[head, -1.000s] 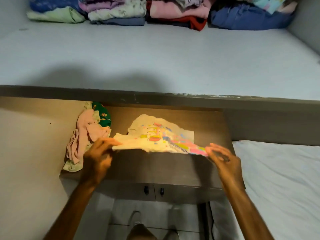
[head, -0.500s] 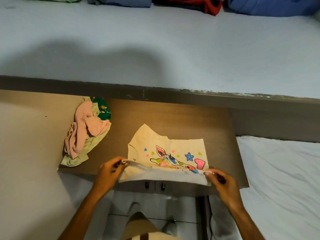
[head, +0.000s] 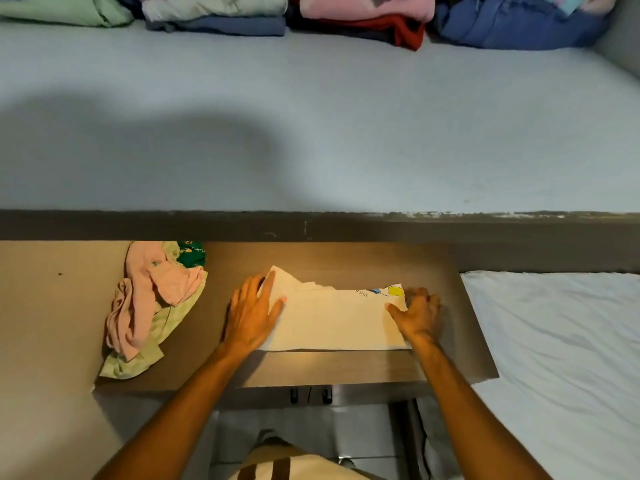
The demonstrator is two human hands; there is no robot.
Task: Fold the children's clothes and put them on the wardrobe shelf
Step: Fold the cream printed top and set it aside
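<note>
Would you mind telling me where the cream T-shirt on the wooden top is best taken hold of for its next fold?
Probably at its two short ends. The cream T-shirt lies as a flat band running left to right, its near edge a straight fold. The left hand and right hand already rest there, so each comes in from its own side.

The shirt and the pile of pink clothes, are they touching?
Apart. The head view shows bare brown table and the left hand between the shirt and the pile.
</note>
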